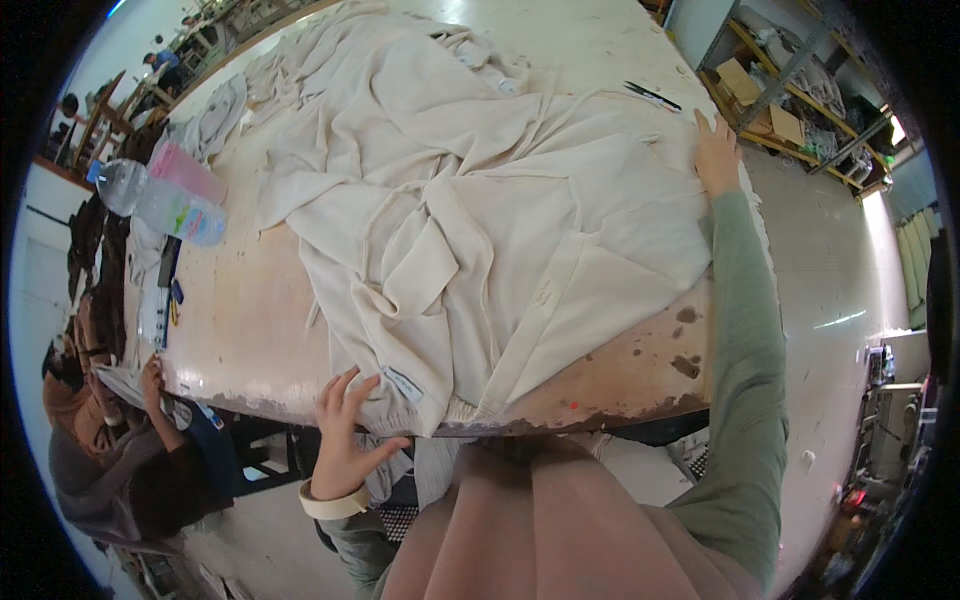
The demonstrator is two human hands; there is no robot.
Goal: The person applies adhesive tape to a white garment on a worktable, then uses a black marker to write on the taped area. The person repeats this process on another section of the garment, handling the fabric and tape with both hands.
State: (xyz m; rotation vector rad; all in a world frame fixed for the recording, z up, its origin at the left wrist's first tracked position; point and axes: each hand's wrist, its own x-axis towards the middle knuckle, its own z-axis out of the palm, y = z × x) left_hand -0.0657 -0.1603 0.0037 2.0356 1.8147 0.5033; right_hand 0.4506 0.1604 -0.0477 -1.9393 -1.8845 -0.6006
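A large cream garment lies spread and rumpled over the table, with folds bunched in its middle. My left hand is at the near edge, fingers spread, beside a ribbed part of the garment and a small pale label. It grips nothing. A cream band circles that wrist. My right hand is stretched out to the table's right edge, next to the garment's far right side. Its fingers are apart and hold nothing that I can see.
The worn wooden table carries a clear plastic bottle, a pink container and two dark pens. More pale cloth is heaped at the far side. A co-worker sits at the left; shelves stand at the right.
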